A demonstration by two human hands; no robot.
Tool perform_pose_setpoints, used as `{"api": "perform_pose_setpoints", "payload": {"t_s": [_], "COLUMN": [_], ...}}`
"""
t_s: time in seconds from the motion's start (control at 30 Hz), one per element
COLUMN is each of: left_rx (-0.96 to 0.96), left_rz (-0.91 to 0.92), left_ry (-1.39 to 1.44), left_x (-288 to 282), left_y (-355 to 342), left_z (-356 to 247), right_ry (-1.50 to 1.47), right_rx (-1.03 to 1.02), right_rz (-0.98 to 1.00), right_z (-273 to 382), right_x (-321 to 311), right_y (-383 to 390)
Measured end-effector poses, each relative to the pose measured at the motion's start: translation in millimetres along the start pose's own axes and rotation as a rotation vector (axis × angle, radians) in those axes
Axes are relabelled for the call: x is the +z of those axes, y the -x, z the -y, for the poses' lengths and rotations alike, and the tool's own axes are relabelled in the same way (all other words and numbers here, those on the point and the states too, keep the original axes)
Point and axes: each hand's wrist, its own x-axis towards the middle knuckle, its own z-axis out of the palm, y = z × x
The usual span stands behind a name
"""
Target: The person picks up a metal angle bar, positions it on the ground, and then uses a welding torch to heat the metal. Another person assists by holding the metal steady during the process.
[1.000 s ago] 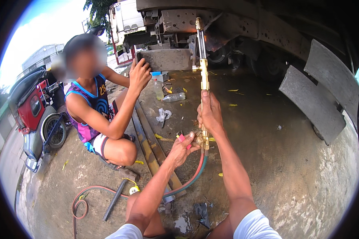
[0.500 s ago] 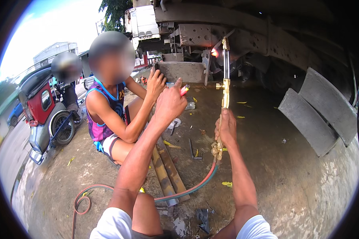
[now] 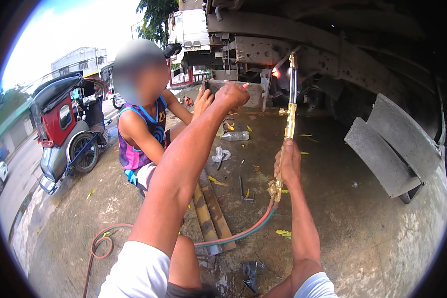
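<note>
My right hand (image 3: 289, 163) is wrapped round the handle of a brass cutting torch (image 3: 290, 121), which stands nearly upright. Its bent head is up by the truck's underside, and an orange glow (image 3: 275, 73) shows just left of it; whether that is flame or hot metal I cannot tell. Red and green hoses (image 3: 248, 235) run from the torch's lower end to the left. Stretched forward, my left hand (image 3: 231, 96) is closed on a small pink lighter (image 3: 246, 85), mostly hidden by the fingers. A seated person's hand (image 3: 202, 103) is close to my left wrist, near a small dark object.
The seated person (image 3: 139, 129) is at my left. Truck beams (image 3: 303, 54) hang overhead. Grey metal plates (image 3: 382, 154) stand at right. On the ground lie two long metal bars (image 3: 211, 213), an L-shaped key (image 3: 243, 191) and a plastic bottle (image 3: 235, 135). A red sidecar vehicle (image 3: 64, 124) is parked beyond.
My left hand has moved up and to the right, toward the torch head. The view has turned slightly left. The torch stays in my right hand, and the seated person's hands appear lower.
</note>
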Motion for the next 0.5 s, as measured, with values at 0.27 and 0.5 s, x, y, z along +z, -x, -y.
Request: {"api": "perform_pose_setpoints", "payload": {"t_s": [0.27,0.5], "left_rx": [-0.004,0.207], "left_rz": [-0.010,0.138], "left_ry": [0.037,-0.252], "left_x": [3,39], "left_y": [21,8], "left_z": [0,15], "right_ry": [-0.001,-0.022], "right_rx": [-0.002,0.033], "right_rz": [0.027,0.056], "right_z": [-4,2], "right_x": [-5,8], "right_y": [-3,-8]}}
